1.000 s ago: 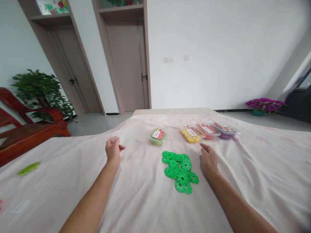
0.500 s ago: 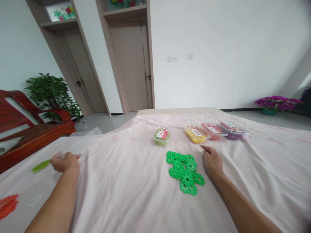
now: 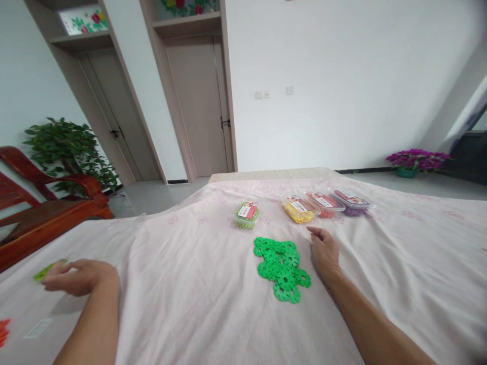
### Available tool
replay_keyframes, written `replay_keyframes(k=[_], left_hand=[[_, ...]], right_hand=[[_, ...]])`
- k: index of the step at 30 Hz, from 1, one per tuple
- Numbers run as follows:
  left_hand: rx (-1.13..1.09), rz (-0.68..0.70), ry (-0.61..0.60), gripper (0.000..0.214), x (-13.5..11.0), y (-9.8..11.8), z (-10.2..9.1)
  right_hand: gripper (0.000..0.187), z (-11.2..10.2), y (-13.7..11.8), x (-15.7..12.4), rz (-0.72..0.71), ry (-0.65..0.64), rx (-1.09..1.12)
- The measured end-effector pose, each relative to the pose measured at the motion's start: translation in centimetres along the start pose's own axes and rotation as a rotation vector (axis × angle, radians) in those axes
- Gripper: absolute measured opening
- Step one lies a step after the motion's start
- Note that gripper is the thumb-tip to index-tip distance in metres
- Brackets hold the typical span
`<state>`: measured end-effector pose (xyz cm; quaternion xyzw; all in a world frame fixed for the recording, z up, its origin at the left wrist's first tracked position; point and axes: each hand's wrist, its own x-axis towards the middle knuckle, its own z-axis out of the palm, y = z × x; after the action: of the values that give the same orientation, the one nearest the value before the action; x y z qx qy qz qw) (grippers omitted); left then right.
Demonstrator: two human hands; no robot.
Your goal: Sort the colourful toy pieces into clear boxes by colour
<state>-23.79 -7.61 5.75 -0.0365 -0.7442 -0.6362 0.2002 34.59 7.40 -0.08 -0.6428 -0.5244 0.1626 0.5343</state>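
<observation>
My left hand (image 3: 78, 276) is stretched far to the left over the pink cloth (image 3: 198, 284), its fingers reaching onto a light green flat piece (image 3: 45, 270) that is partly hidden by them. My right hand (image 3: 324, 249) lies flat and open on the cloth, just right of a cluster of dark green snowflake-shaped pieces (image 3: 281, 268), not touching it. Beyond the cluster stands a small clear box of green pieces (image 3: 247, 214).
A yellow box (image 3: 299, 209), a red box (image 3: 325, 203) and a purple box (image 3: 352, 201) stand in a row at the back right. A red piece (image 3: 3, 329) and a clear flat packet (image 3: 37, 328) lie at the left edge. A red wooden chair (image 3: 41, 208) stands left.
My left hand has swung from the middle of the cloth far to the left and reached the light green piece. My right hand has stayed beside the dark green cluster.
</observation>
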Motion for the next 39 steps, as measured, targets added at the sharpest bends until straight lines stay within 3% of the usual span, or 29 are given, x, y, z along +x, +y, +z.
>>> replay_keyframes(k=[2, 3, 6, 8, 11, 14, 17, 21, 26, 34, 39], left_hand=[[-0.054, 0.175, 0.142, 0.044, -1.1, 1.3, 1.0], [-0.100, 0.283, 0.140, 0.041, -2.1, 2.1, 1.6], [-0.253, 0.495, -0.178, 0.025, -7.5, 4.8, 3.3], [-0.276, 0.561, -0.482, 0.023, -12.7, 5.9, 4.1], [-0.275, 0.550, -0.910, 0.058, -21.1, 6.3, 5.2], [-0.209, 0.556, -1.013, 0.092, -27.6, 6.2, 6.5], [-0.122, 0.523, -1.034, 0.109, -31.5, 6.8, 7.8], [-0.043, 0.507, -1.026, 0.115, -34.1, 7.8, 8.8], [-0.044, 0.537, -0.968, 0.110, -35.6, 8.5, 9.3], [-0.133, 0.543, -0.905, 0.092, -35.3, 8.7, 8.8], [-0.353, 0.738, -0.892, 0.091, -34.7, 9.4, 6.8]], right_hand=[[0.044, 0.1, -0.1, 0.0, 0.001, 0.007, 0.009], [0.044, 0.1, -0.1, 0.0, 0.000, 0.011, 0.010], [0.043, 0.2, -0.2, 0.0, -0.003, 0.015, 0.014], [0.043, 0.2, -0.2, 0.0, -0.003, 0.013, 0.014], [0.042, 0.2, 0.0, 0.0, -0.003, 0.016, 0.011], [0.040, 0.1, 0.2, 0.0, 0.000, 0.016, 0.024], [0.038, 0.1, 0.4, 0.1, -0.006, 0.017, 0.041], [0.037, 0.3, 0.4, 0.0, -0.004, 0.020, 0.062], [0.034, 0.6, 0.3, -0.2, 0.013, 0.032, 0.104], [0.033, 0.8, 0.4, -0.1, -0.006, 0.013, 0.117], [0.031, 0.7, 0.0, -0.4, -0.045, 0.000, 0.136]])
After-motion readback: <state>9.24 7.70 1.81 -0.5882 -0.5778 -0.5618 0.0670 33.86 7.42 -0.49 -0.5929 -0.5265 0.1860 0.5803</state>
